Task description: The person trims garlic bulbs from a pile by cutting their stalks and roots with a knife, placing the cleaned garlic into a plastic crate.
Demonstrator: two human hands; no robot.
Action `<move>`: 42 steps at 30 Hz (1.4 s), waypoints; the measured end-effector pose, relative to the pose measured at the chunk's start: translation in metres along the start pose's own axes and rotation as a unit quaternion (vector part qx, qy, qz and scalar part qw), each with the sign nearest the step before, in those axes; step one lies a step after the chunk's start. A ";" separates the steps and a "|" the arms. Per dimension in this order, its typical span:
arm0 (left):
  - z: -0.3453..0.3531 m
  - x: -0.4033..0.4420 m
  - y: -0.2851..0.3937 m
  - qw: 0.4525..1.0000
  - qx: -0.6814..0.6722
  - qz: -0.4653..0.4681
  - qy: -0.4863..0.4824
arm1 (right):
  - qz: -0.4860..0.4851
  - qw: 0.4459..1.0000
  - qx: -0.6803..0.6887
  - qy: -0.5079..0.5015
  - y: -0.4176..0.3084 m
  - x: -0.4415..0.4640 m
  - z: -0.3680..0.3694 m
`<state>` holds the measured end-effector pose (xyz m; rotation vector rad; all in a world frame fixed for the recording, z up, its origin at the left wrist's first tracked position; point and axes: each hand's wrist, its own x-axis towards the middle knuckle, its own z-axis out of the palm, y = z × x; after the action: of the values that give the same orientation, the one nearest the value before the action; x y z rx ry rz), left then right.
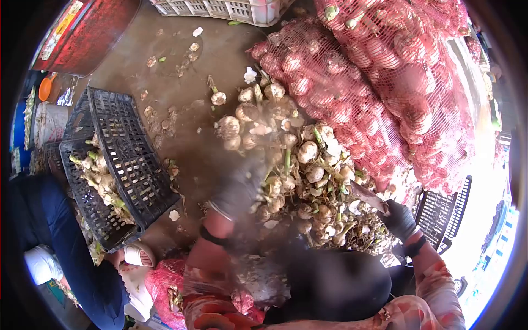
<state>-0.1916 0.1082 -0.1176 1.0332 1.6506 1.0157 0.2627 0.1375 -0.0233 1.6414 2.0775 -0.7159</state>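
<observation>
Garlic bulbs (308, 152) with stems lie in a pile at the middle of the head view, among loose skins and trimmings. My left hand (237, 190), in a grey glove, reaches over the left side of the pile; its fingers are blurred, and whether it holds a bulb is hidden. On the right, my right hand (400, 220), in a dark glove, is closed around the handle end of a knife (368, 198). The blade points up and left over the trimmings.
Red mesh sacks (341, 104) full of garlic lean at the upper right. A black crate (132, 159) holding garlic is tilted at left, beside a seated person's dark-clothed leg (77, 236). A white crate (220, 8) stands at the top, a red container (91, 38) upper left.
</observation>
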 end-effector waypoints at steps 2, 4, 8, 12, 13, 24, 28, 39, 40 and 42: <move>-0.031 0.047 0.015 0.992 -0.024 -0.078 0.099 | 0.000 1.000 -0.012 0.026 0.007 0.001 0.000; -0.064 0.111 0.032 0.969 0.124 -0.060 0.204 | 0.011 1.000 -0.006 0.021 0.004 0.002 -0.009; -0.063 0.202 -0.011 0.869 0.401 -0.274 0.101 | 0.010 0.999 0.010 0.048 -0.004 0.000 -0.011; -0.014 0.183 -0.055 0.846 0.504 -0.072 0.160 | 0.009 0.999 0.019 0.033 -0.009 -0.009 -0.009; -0.013 0.172 -0.056 0.898 0.398 -0.080 0.169 | 0.001 0.999 0.018 0.033 -0.005 -0.012 -0.008; 0.014 -0.063 0.003 0.961 0.224 -0.150 0.062 | -0.042 0.989 0.133 0.055 0.008 -0.024 0.012; 0.050 -0.098 0.018 0.957 0.263 -0.111 0.044 | -0.117 0.968 0.200 0.098 0.019 -0.028 0.018; 0.140 -0.107 -0.017 0.922 -0.207 -0.327 0.024 | -0.156 0.947 0.271 0.067 0.041 -0.035 0.053; 0.132 -0.112 -0.024 0.923 -0.208 -0.322 0.028 | -0.161 0.947 0.271 0.070 0.049 -0.031 0.059; 0.115 -0.142 -0.005 0.921 -0.324 -0.217 -0.019 | -0.198 0.912 0.353 0.068 0.056 -0.034 0.076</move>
<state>-0.0499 -0.0063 -0.1130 0.2283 1.2797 1.1073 0.3246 0.0747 -0.0711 1.6277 2.4552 -1.6937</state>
